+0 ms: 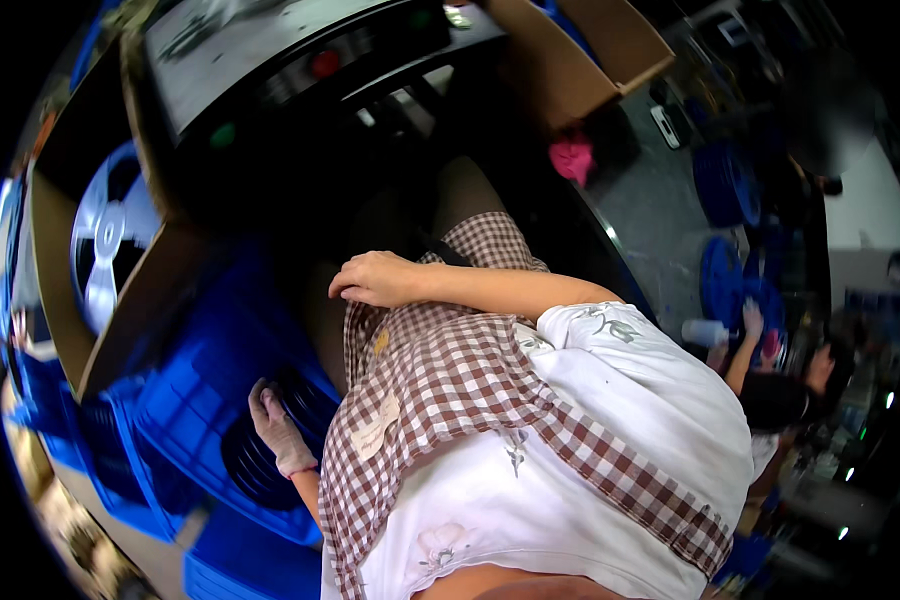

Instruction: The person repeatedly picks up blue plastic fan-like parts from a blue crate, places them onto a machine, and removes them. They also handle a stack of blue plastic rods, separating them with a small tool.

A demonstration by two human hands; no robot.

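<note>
My left hand [282, 438], in a pale thin glove, reaches down at my left side over a blue plastic crate [192, 420]. Stacked black ring-shaped parts [253, 460] lie in that crate, close beside the hand. Its fingers are bent together, and what is between them, if anything, is hidden. Bare and loosely bent, my right hand [378, 279] rests on my lap over a brown-and-white checked apron [440, 372], with nothing seen in it.
At the left, an open cardboard box [160, 270] holds a large blue-rimmed reel [110, 235]. A dark machine with a red button [325, 65] stands ahead, beside another cardboard box [560, 70]. Blue reels [722, 185] and another person's arm [745, 355] show at right.
</note>
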